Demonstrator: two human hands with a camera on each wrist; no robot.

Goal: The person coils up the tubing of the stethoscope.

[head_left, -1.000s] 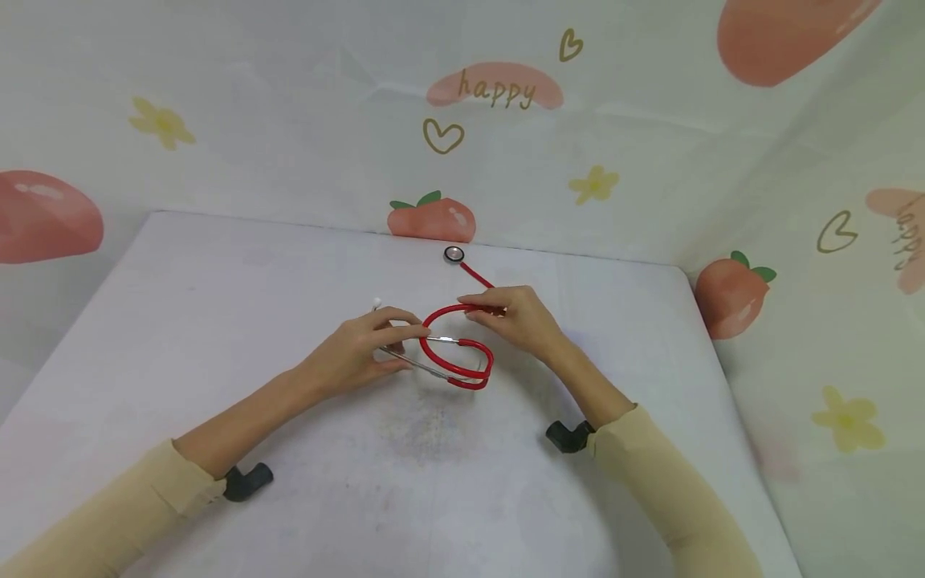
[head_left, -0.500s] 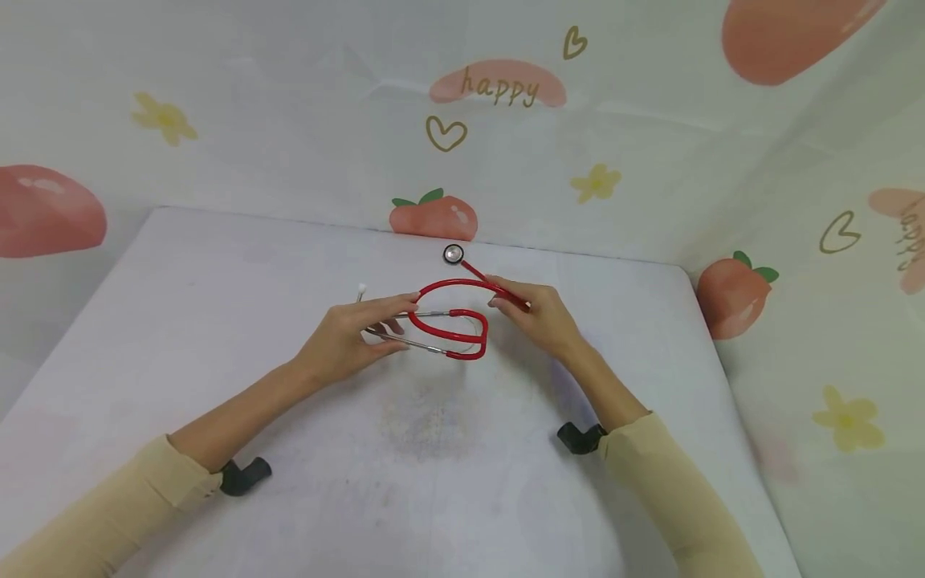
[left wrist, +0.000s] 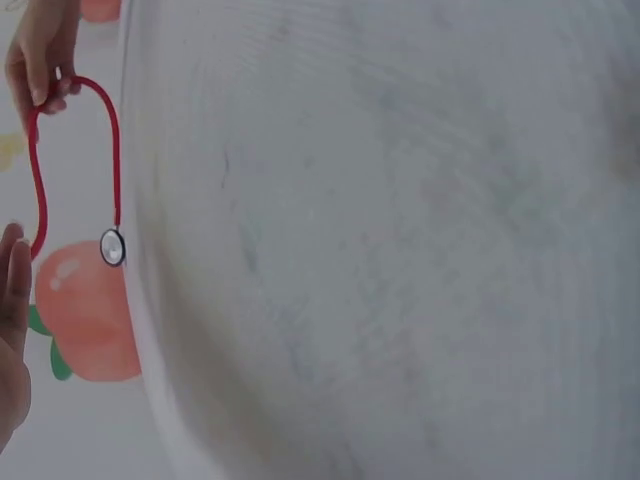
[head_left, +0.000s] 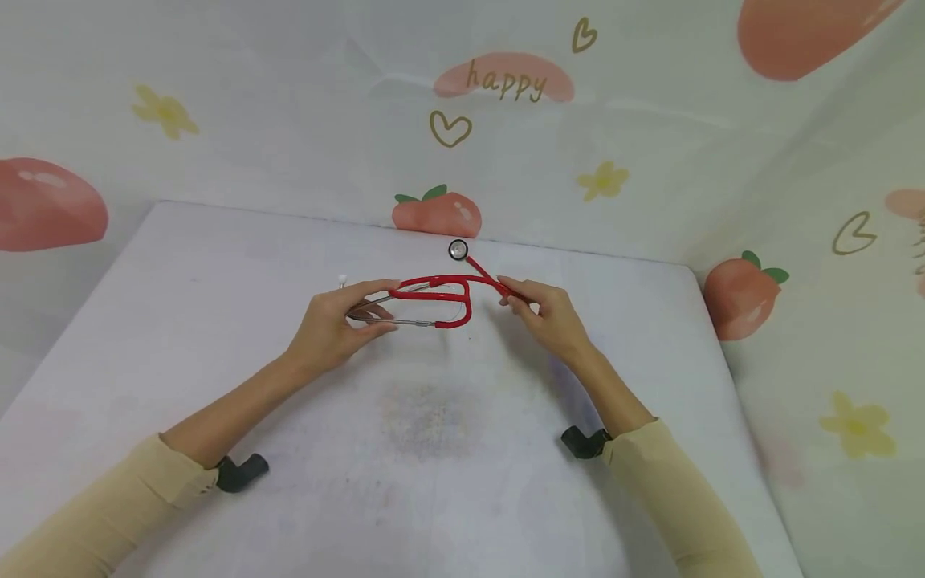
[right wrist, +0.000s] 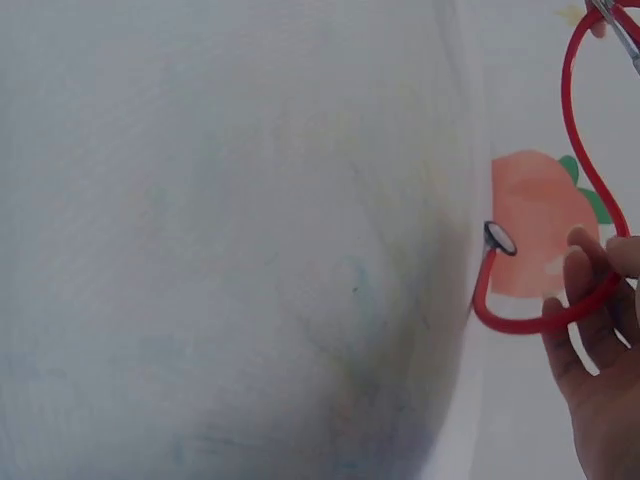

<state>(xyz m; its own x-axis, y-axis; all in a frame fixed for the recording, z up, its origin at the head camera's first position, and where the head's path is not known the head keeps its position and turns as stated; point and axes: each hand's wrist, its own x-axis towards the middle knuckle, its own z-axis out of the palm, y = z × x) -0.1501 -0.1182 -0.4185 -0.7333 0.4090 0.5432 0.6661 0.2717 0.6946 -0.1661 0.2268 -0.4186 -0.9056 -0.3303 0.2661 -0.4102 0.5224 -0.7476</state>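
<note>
The left grip (head_left: 327,327) and right grip (head_left: 551,319) hold a red stethoscope (head_left: 437,296) over a white table (head_left: 405,506).

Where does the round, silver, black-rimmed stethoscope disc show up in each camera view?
Head: the disc is just above centre.
Left wrist: the disc is toward the left edge, mid-height.
Right wrist: the disc is right of centre, mid-height.
Shared landmark: the printed coral-red strawberry with green leaves, right by the disc.

"happy" lettering (head_left: 507,81), on pink patch (head_left: 560,87), on backdrop (head_left: 289,120)
</note>
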